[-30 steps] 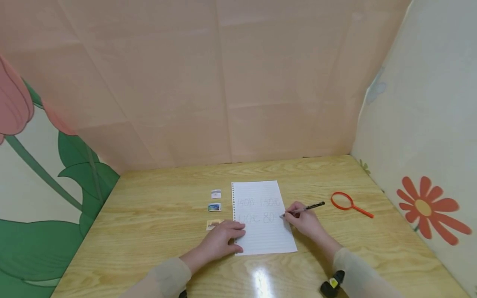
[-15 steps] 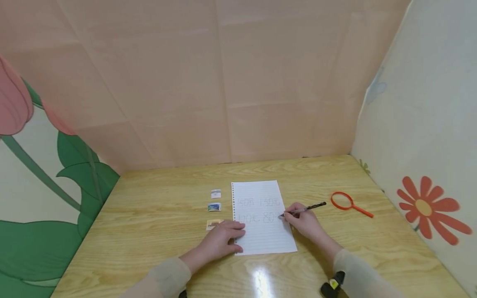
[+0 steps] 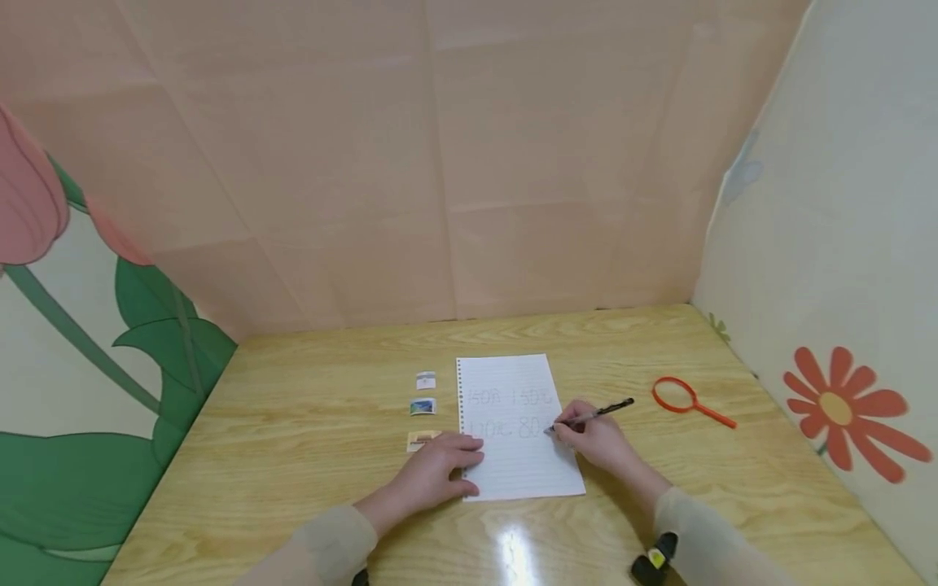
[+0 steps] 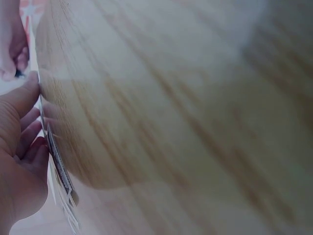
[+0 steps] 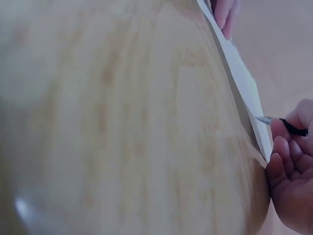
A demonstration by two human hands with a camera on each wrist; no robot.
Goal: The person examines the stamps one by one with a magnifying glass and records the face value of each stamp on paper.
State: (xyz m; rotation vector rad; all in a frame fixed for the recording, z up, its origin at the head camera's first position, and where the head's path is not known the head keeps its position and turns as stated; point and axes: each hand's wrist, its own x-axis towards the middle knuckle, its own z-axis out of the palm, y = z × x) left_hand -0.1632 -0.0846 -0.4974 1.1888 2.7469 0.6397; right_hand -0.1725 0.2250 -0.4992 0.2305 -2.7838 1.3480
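Observation:
A lined sheet of paper [image 3: 513,472] with punched holes along its left edge lies on the table and bears two rows of faint handwritten figures, among them an 80. My right hand [image 3: 597,439] pinches a black pen [image 3: 604,409], whose tip meets the sheet just right of the 80. In the right wrist view the pen [image 5: 293,128] slants from thumb and fingers down to the paper. My left hand [image 3: 432,472] rests on the sheet's lower left edge, fingers relaxed. It partly covers a yellowish stamp [image 3: 419,441]. A blue stamp [image 3: 422,406] and a pale stamp [image 3: 426,380] lie beyond.
A red-rimmed magnifying glass [image 3: 676,395] lies to the right of the sheet on the wooden table [image 3: 293,407]. A pinkish covering [image 3: 440,163] hangs behind the table's back edge. At the right stands a pale wall [image 3: 843,244] with a painted flower.
The pen tip moves slightly left and down by the 80, with small shifts of my right hand. My left hand, the sheet and the stamps stay in place.

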